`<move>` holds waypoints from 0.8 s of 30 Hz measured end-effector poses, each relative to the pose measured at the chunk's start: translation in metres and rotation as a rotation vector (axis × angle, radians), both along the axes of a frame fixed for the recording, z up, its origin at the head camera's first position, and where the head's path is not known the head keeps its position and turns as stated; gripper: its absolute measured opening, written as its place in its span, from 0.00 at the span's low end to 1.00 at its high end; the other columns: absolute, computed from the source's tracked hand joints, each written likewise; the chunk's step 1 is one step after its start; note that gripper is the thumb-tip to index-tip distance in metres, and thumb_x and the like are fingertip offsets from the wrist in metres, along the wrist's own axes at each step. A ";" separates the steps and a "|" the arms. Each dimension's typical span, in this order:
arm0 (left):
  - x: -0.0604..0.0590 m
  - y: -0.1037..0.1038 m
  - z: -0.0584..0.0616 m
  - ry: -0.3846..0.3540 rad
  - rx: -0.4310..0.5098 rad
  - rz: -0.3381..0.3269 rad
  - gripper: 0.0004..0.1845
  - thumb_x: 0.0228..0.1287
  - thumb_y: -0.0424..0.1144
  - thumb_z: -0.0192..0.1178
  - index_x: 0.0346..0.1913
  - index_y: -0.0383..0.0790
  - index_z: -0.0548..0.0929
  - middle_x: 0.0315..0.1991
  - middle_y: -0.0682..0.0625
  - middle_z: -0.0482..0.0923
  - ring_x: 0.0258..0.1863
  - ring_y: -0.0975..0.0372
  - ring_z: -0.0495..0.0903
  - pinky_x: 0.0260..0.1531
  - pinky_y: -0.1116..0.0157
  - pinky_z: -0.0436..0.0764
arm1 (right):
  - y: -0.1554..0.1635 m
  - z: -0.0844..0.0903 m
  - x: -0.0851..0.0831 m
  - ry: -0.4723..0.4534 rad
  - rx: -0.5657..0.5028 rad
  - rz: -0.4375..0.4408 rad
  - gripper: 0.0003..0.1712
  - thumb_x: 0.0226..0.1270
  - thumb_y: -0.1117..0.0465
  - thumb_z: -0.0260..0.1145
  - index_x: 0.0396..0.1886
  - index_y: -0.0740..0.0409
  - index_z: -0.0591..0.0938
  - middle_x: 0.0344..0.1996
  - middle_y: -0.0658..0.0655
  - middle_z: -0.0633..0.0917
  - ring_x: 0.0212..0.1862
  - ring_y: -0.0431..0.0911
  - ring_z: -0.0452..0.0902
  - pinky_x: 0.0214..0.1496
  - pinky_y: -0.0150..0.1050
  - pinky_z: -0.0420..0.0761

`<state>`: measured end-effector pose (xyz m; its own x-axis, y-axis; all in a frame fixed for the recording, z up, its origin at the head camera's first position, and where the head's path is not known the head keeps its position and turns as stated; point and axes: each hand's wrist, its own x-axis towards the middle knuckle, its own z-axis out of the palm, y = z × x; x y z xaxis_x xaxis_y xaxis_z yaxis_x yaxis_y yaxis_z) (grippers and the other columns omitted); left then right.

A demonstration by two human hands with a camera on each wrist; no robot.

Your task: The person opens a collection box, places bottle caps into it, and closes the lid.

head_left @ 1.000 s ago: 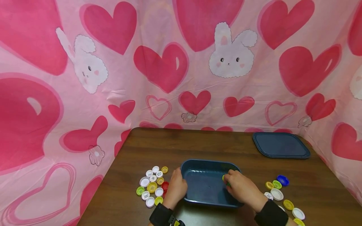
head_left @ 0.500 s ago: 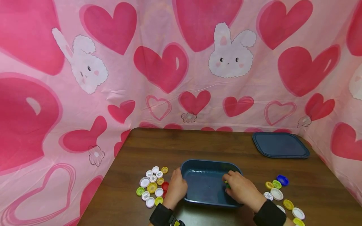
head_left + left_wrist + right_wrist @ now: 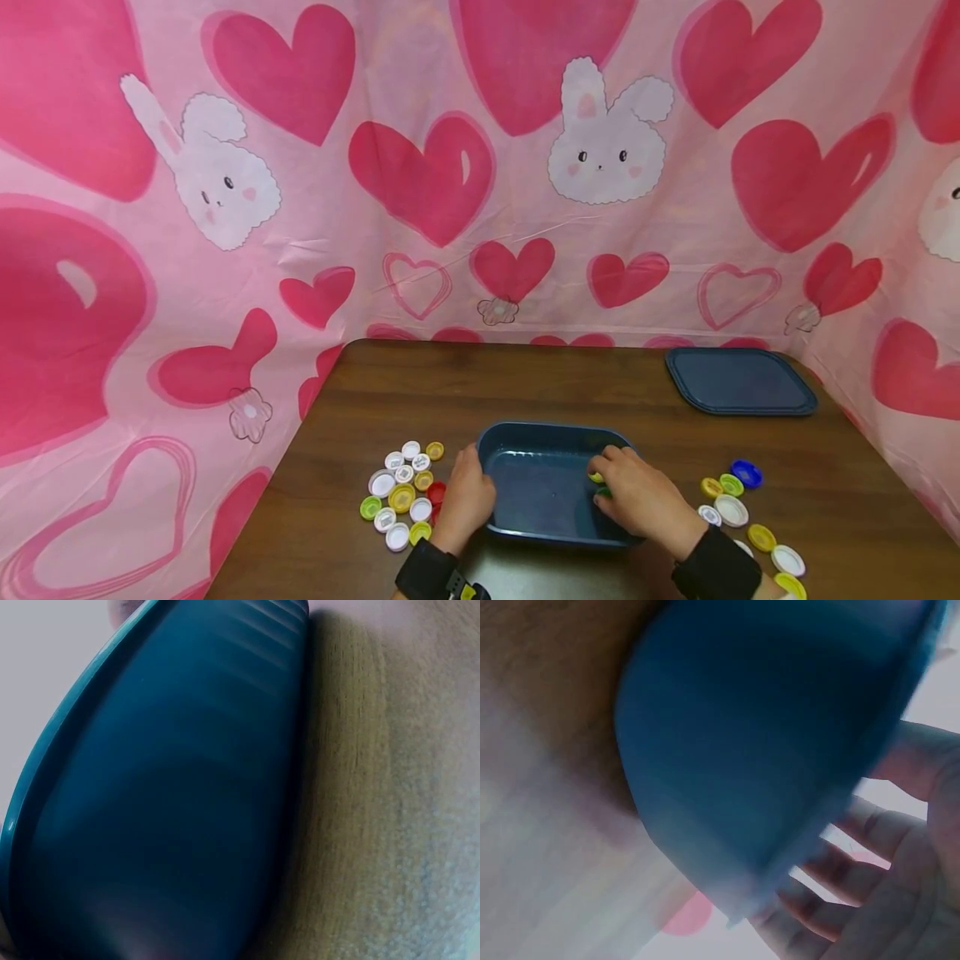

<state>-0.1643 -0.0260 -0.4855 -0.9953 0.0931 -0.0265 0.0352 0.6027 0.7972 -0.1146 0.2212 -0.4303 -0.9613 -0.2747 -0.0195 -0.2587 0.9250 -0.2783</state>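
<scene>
In the head view my left hand point(image 3: 467, 498) grips the left rim of a dark blue plastic tub point(image 3: 536, 496). In the left wrist view the tub's outer wall point(image 3: 165, 772) fills most of the picture, a fingertip point(image 3: 124, 610) just past its rim. My right hand point(image 3: 637, 492) reaches over the tub's right side. Between its thumb and fingers show a yellow bottle cap point(image 3: 596, 477) and a green bottle cap point(image 3: 603, 492), both partly hidden. From the right wrist, that hand's curved fingers point(image 3: 844, 874) appear across the rim, their tips hidden behind the tub wall.
Many loose caps, white, yellow, green and red, lie left of the tub, among them a large yellow cap point(image 3: 401, 499). More caps are strewn to its right, including a blue cap point(image 3: 746, 474). A flat dark blue lid point(image 3: 741, 382) lies at the wooden table's point(image 3: 480, 379) back right.
The right fingers have shifted slightly, and the yellow and green caps show at a little different places between them. The left hand keeps its hold on the tub. The head view has turned slightly.
</scene>
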 end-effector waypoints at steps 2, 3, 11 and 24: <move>0.000 0.000 0.000 0.000 -0.002 0.004 0.26 0.64 0.22 0.56 0.65 0.23 0.68 0.57 0.34 0.73 0.56 0.42 0.75 0.58 0.41 0.76 | 0.001 0.004 0.000 0.003 -0.002 -0.032 0.17 0.58 0.58 0.78 0.46 0.55 0.84 0.42 0.52 0.80 0.45 0.49 0.75 0.40 0.46 0.81; 0.000 0.000 0.000 0.001 -0.003 0.005 0.26 0.64 0.22 0.56 0.65 0.23 0.68 0.57 0.34 0.73 0.56 0.42 0.75 0.58 0.41 0.76 | 0.002 0.006 -0.001 0.006 -0.002 -0.049 0.18 0.58 0.58 0.78 0.47 0.55 0.84 0.43 0.53 0.80 0.46 0.49 0.76 0.40 0.46 0.82; 0.001 0.000 0.000 -0.006 0.002 0.006 0.25 0.64 0.22 0.55 0.64 0.24 0.69 0.55 0.35 0.73 0.55 0.43 0.75 0.58 0.41 0.77 | 0.028 0.016 -0.002 0.043 -0.010 -0.140 0.27 0.60 0.56 0.76 0.57 0.59 0.81 0.52 0.60 0.81 0.53 0.57 0.77 0.48 0.56 0.84; 0.000 0.001 0.002 -0.005 -0.002 0.004 0.26 0.63 0.22 0.56 0.65 0.24 0.69 0.56 0.34 0.73 0.56 0.43 0.75 0.59 0.40 0.75 | 0.132 0.022 -0.009 -0.075 -0.011 -0.343 0.35 0.65 0.54 0.70 0.63 0.72 0.73 0.55 0.79 0.73 0.56 0.76 0.70 0.53 0.71 0.73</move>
